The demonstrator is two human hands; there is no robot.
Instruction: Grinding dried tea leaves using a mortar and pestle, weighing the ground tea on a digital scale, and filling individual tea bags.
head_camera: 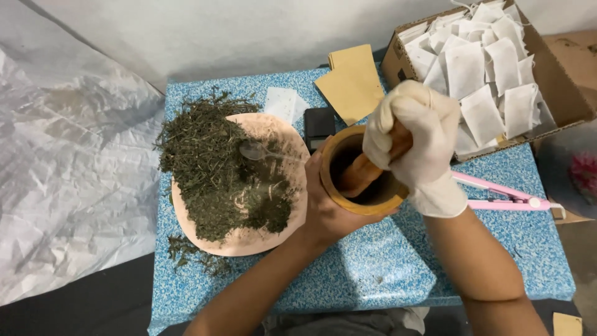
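— Pestle [367, 167], wooden: how is it gripped?
— It is enclosed by the gloved right hand [415, 138], the grip shut tight round its upper end; its lower end is sunk in the wooden mortar [339, 186].
— And the mortar?
— It is steadied by the bare left hand [324, 208], fingers wrapped against its near wall. It is stood on the blue speckled worktop [373, 267], about the middle.
— What is laid around it?
— Just to the left, a pink plate [283, 134] is heaped with dried green herb [211, 168], a metal spoon [258, 150] resting on it. To the right a pink heat sealer [504, 194] is seen; behind, a cardboard box [563, 93] of white tea bags [479, 68], brown paper pouches [352, 84] and a small black scale [318, 124].
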